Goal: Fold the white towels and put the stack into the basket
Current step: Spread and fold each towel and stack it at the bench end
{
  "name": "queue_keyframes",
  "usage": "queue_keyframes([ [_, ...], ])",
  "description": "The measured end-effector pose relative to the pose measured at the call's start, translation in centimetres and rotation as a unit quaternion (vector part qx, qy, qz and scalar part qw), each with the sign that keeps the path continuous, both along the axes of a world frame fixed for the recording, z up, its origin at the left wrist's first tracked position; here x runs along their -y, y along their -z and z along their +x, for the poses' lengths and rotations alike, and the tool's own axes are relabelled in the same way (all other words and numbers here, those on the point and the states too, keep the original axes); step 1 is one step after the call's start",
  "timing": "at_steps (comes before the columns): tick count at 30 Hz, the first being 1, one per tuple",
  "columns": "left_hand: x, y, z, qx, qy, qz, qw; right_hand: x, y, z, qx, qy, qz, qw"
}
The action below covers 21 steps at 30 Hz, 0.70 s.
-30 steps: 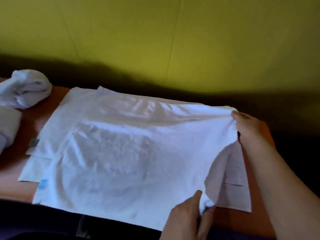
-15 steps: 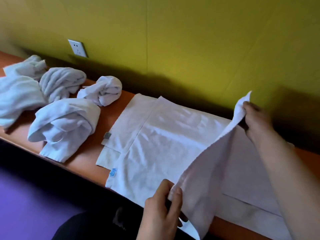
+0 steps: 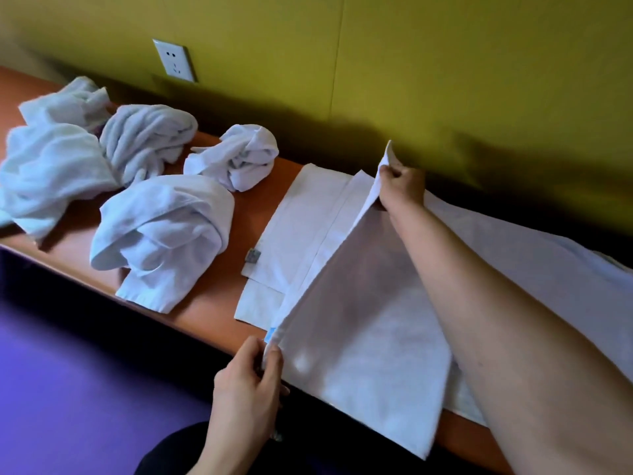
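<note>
A white towel (image 3: pixel 363 323) lies half folded over on the orange table (image 3: pixel 212 296). My right hand (image 3: pixel 400 186) pinches its far corner near the wall. My left hand (image 3: pixel 250 378) pinches its near corner at the table's front edge, beside a small blue tag. Under it lie other flat white towels (image 3: pixel 301 228), one with a grey tag. Several crumpled white towels (image 3: pixel 161 231) sit on the table's left part. No basket is in view.
A yellow wall (image 3: pixel 411 63) with a white power socket (image 3: pixel 174 61) runs along the table's back. A purple floor (image 3: pixel 68 389) lies below the front edge. My right forearm crosses over the towels.
Both hands have carried the towel's right edge over to the left, laying it onto its left half. The view has swung left, bringing the crumpled towels and socket into sight.
</note>
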State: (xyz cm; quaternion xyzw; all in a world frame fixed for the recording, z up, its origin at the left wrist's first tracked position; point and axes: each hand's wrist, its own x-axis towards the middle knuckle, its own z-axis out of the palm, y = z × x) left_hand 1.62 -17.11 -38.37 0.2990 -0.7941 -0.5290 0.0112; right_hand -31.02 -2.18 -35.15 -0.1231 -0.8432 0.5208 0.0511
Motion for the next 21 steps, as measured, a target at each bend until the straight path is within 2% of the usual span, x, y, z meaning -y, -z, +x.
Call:
queue_keyframes([
  [3, 1.4, 2.6, -0.7, 0.048, 0.011, -0.067, 0.997, 1.6, 2.8, -0.2, 0.042, -0.038, -0.008, 0.998],
  [5, 1.6, 3.7, -1.3, 0.072, 0.003, -0.107, 0.992, 1.8, 3.7, 0.5, 0.07, -0.063, -0.061, 0.994],
  [7, 1.4, 3.8, -1.7, 0.091, 0.007, -0.144, 0.985, 0.6, 3.9, 2.2, 0.094, -0.056, -0.115, 0.987],
  [9, 1.6, 3.5, -2.0, 0.107, 0.02, -0.173, 0.979, -1.4, 3.5, 5.2, 0.097, -0.029, -0.118, 0.988],
  [13, 1.9, 3.2, -2.1, 0.128, 0.031, -0.147, 0.98, -6.6, 4.6, 14.9, 0.127, 0.023, -0.068, 0.989],
  [16, 2.2, 3.3, -1.9, 0.116, 0.022, -0.102, 0.988, -9.4, 5.2, 23.3, 0.162, 0.057, 0.038, 0.984],
  [19, 2.3, 3.2, -2.0, 0.103, 0.037, -0.094, 0.99, -10.1, 5.8, 30.4, 0.15, 0.115, 0.105, 0.976],
  [21, 2.2, 3.0, -2.0, 0.116, 0.04, -0.081, 0.989, -9.9, 6.2, 33.6, 0.179, 0.133, 0.127, 0.967],
])
